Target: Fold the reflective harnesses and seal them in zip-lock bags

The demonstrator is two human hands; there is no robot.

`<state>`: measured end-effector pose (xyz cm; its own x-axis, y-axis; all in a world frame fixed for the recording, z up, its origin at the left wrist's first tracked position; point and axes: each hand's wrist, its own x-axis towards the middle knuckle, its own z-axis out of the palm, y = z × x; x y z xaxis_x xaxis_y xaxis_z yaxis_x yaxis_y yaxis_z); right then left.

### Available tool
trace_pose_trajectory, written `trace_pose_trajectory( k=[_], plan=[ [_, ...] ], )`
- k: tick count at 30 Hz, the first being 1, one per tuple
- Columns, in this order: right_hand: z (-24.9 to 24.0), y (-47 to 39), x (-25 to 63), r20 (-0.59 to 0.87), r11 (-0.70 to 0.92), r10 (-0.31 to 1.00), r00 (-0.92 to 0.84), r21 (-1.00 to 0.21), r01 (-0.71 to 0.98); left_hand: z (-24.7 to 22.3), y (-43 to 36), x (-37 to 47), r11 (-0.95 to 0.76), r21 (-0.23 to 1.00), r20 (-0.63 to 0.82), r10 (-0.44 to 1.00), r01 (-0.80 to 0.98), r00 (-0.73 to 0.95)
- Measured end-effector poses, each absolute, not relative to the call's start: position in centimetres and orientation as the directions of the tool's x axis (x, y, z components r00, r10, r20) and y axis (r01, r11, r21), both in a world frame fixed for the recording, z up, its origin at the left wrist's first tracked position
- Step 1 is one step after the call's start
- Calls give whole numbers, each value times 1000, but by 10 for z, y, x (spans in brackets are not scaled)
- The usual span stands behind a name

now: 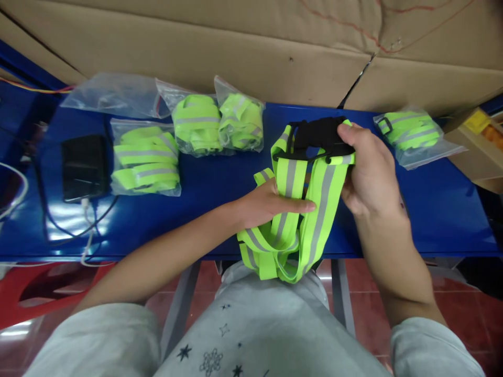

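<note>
A neon yellow-green strap bundle (324,209) with grey stripes hangs in loops between my hands, over the front edge of the blue table. My right hand (367,167) grips its upper end beside a black buckle (320,137), with the thumb on the buckle's right side. My left hand (275,201) is closed around the straps lower down, its thumb lying across the front of them. Some fingers of both hands are hidden behind the straps.
Bagged straps (147,159) and two more bags (198,123) lie left on the blue table (212,183), another bag (416,133) at right. Beside them are a clear bag (113,94), a black device (84,167) with cables and an open box (471,152). Cardboard (236,47) stands behind.
</note>
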<state>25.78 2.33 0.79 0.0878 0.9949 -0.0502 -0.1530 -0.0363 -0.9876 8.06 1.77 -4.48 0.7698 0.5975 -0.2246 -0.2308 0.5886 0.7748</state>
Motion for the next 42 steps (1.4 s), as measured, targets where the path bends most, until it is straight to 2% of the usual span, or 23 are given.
trace_pose_trajectory(
  k=[3, 5, 7, 10, 13, 16, 19, 21, 22, 25, 28, 30, 32, 34, 38, 42],
  plan=[
    [0, 21, 258, 28, 44, 989, 143, -993, -112, -47, 17, 80, 575, 789, -233, 605, -215, 761],
    [-1, 16, 258, 155, 152, 974, 164, -988, 32, -44, 17, 79, 578, 785, -236, 612, -223, 755],
    [0, 10, 259, 351, 307, 920, 173, -922, 237, -38, 18, 76, 605, 762, -239, 595, -232, 767],
    [4, 6, 264, 624, 533, 781, 23, -685, 497, -33, 16, 75, 714, 652, -214, 497, -256, 841],
    [4, 9, 276, 763, 678, 624, -167, -423, 602, -32, 12, 74, 836, 491, -154, 360, -245, 920],
    [1, 12, 294, 795, 707, 519, -314, -193, 680, -30, 10, 71, 896, 400, -100, 252, -193, 963],
    [0, 9, 307, 720, 764, 464, -516, -30, 644, -26, 14, 64, 894, 399, -56, 244, -202, 968],
    [2, 6, 310, 646, 793, 497, -580, -67, 605, -26, 18, 59, 866, 449, -67, 279, -221, 958],
    [4, 6, 310, 602, 794, 543, -585, -141, 592, -27, 20, 57, 845, 485, -99, 308, -224, 946],
    [6, 13, 307, 431, 706, 706, -561, -488, 513, -32, 25, 54, 775, 591, -254, 444, -225, 859],
    [-2, 27, 301, 295, 440, 873, -389, -822, 363, -36, 27, 51, 726, 647, -298, 524, -235, 798],
    [-13, 34, 295, 163, 210, 955, -246, -961, 178, -37, 28, 50, 708, 663, -275, 532, -242, 801],
    [-25, 37, 290, 41, 51, 978, -206, -998, 46, -39, 28, 49, 702, 675, -264, 518, -228, 814],
    [-33, 36, 286, 22, 31, 975, -219, -999, 39, -41, 27, 49, 706, 681, -276, 494, -195, 824],
    [-33, 33, 284, 161, 208, 957, -240, -960, 185, -45, 29, 49, 749, 638, -279, 440, -178, 853],
    [-24, 28, 287, 337, 458, 859, -386, -842, 285, -45, 34, 51, 793, 572, -257, 413, -207, 874]
  ],
)
